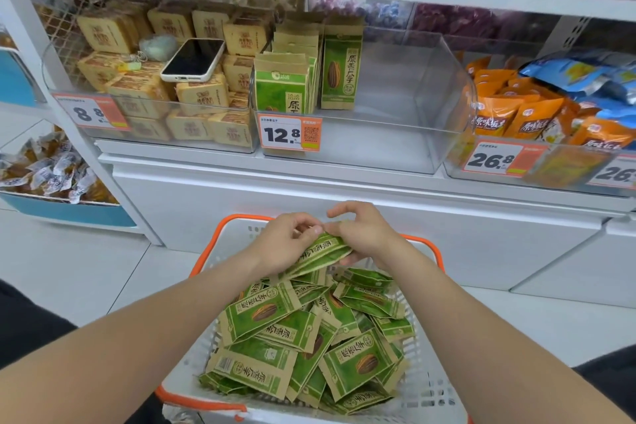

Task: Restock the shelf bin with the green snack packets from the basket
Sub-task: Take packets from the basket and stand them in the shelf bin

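Observation:
A white basket with an orange rim (425, 385) stands on the floor below me, heaped with several green snack packets (309, 337). Over its far end, my left hand (285, 237) and my right hand (364, 234) both grip a small stack of green packets (323, 251), held slanted. On the shelf above, a clear bin (430, 107) with a 12.8 price tag (290, 134) holds several green packets (309, 76) standing upright at its left side. The right part of that bin is bare.
A phone (193, 59) lies on tan boxes in the clear bin to the left. Orange and blue bags (537, 107) fill the bin to the right. White cabinet fronts run under the shelf, and a blue bin of wrapped snacks (51, 172) sits at far left.

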